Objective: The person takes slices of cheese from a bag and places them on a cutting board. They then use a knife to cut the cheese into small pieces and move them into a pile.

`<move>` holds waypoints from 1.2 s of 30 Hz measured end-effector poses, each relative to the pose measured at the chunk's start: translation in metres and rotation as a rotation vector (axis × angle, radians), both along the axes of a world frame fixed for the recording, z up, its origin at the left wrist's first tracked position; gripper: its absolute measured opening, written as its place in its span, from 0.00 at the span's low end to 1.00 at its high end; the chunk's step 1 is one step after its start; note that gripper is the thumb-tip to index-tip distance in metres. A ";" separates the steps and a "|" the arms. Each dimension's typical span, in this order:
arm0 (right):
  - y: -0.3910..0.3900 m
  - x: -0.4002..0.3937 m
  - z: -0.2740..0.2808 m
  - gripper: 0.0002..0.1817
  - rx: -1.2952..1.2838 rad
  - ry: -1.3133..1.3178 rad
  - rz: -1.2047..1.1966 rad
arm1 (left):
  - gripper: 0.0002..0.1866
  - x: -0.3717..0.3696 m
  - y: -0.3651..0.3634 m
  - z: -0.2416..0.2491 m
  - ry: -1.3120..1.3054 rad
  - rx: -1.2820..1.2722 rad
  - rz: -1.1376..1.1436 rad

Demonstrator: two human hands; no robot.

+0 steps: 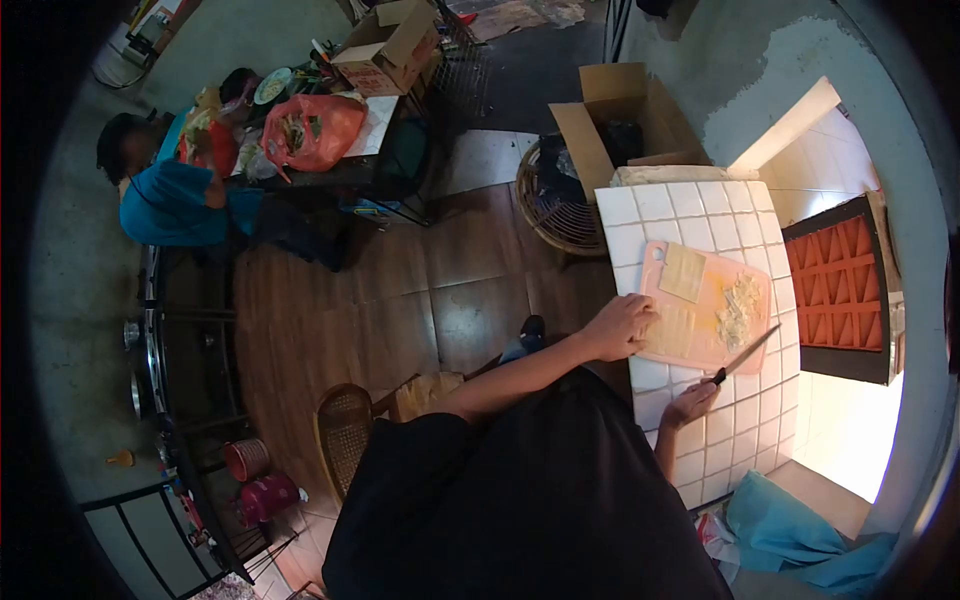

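A pink cutting board (720,266) lies on the white tiled counter (660,207). My left hand (622,325) has its fingers curled together at the board's near left edge, pressing on a pale yellow flat sheet (672,332); the fingertips are partly hidden. Another such sheet (682,273) is flat near the board's handle hole. Thin pale shreds (740,308) are heaped on the board's right side. My right hand (691,403) is closed around the black handle of a knife (752,350), whose blade slants up and away over the board's lower right corner.
Beyond the counter, an open cardboard box (612,95) sits on a round wicker piece (540,200). Across the room, a person in a blue shirt (170,205) is beside a table with a red plastic bag (325,130). A cane chair (343,440) stands behind me; blue cloth (790,520) hangs nearby.
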State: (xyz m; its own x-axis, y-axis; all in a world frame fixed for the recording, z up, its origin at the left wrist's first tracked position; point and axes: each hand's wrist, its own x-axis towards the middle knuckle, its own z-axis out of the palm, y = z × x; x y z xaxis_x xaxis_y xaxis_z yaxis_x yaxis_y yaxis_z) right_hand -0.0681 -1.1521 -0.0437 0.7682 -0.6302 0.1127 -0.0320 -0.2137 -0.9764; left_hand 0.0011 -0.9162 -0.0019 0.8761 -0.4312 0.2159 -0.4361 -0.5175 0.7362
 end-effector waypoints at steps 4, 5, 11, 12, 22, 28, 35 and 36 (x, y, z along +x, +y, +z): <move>0.006 0.006 0.014 0.20 0.003 0.017 0.031 | 0.32 -0.001 -0.003 0.002 0.021 0.026 0.039; 0.005 0.005 0.013 0.20 0.019 0.030 0.057 | 0.32 -0.004 -0.004 0.002 0.011 0.029 0.066; -0.005 -0.004 0.009 0.20 0.069 0.028 0.120 | 0.32 -0.008 -0.016 0.008 0.028 0.063 0.166; -0.004 -0.002 0.008 0.20 0.042 0.031 0.125 | 0.32 -0.009 -0.018 0.006 0.036 0.067 0.165; 0.000 -0.002 0.011 0.22 0.099 0.015 0.120 | 0.28 -0.008 -0.022 0.007 -0.024 0.124 0.190; 0.000 -0.004 0.010 0.25 0.040 0.026 0.122 | 0.24 -0.003 -0.024 0.013 0.006 0.130 0.196; -0.006 -0.005 0.007 0.21 -0.061 0.101 0.112 | 0.18 -0.001 -0.020 0.004 -0.072 0.070 0.163; -0.008 -0.005 0.007 0.20 -0.020 0.080 0.134 | 0.21 -0.004 -0.022 0.022 0.028 0.052 0.214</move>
